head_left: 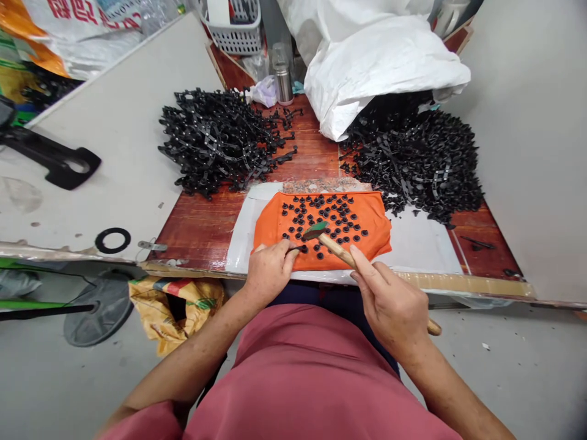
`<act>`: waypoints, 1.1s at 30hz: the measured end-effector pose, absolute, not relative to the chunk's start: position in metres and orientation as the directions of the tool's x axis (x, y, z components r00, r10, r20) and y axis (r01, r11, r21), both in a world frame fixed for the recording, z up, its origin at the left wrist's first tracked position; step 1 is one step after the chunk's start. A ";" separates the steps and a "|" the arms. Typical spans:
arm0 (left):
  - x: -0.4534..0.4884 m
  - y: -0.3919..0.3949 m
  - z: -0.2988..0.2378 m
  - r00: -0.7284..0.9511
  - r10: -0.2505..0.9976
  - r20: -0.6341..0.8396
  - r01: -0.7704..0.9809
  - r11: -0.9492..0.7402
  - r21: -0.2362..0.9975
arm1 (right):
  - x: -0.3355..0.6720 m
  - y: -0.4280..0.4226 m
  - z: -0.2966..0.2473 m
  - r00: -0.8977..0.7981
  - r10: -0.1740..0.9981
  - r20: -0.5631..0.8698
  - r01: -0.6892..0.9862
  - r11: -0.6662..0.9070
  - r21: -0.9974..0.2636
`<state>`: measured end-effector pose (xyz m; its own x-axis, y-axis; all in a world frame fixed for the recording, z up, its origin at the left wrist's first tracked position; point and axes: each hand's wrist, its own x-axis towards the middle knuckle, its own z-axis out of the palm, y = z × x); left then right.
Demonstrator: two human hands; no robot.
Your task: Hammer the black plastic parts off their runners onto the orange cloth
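My right hand (394,305) is closed round the wooden handle of a small hammer (337,247), whose green head (314,231) hangs just above an orange cloth (371,223). Several small black round parts (330,214) lie scattered on that cloth. My left hand (268,269) rests at the cloth's near left edge, its fingers pinched on a thin black piece (300,248) right under the hammer head. The cloth lies on a white sheet (426,244) on a reddish wooden table (202,226).
Two heaps of black plastic parts sit behind the cloth, one at left (215,143), one at right (417,162). A white sack (380,67), a steel flask (283,82) and a white basket (236,27) stand at the back. A black ring (112,240) lies on the grey board at left.
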<state>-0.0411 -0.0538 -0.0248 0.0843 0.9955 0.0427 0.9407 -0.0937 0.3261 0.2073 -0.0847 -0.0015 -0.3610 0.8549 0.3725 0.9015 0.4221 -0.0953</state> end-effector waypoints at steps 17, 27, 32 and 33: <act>-0.036 -0.058 -0.031 0.074 0.992 0.100 0.943 -0.102 0.316 | 0.203 -0.090 -0.006 -0.401 0.863 0.308 0.901 0.433 -0.039; -0.096 -0.036 0.040 0.452 0.892 0.013 0.860 -0.439 0.259 | 0.205 -0.075 0.003 -0.454 0.871 0.186 0.888 0.459 0.021; -0.089 -0.023 0.055 0.729 0.660 -0.182 0.663 -0.615 0.427 | 0.204 -0.072 0.003 -0.452 0.873 0.181 0.887 0.462 -0.012; -0.086 -0.021 0.052 0.750 0.639 -0.173 0.641 -0.636 0.430 | 0.203 -0.072 0.003 -0.448 0.876 0.179 0.890 0.457 -0.009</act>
<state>-0.0855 -0.0209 0.0518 0.7499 0.6386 -0.1727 0.6408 -0.6363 0.4295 0.2031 -0.0720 0.0031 -0.4477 0.8760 0.1792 0.8897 0.4565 -0.0090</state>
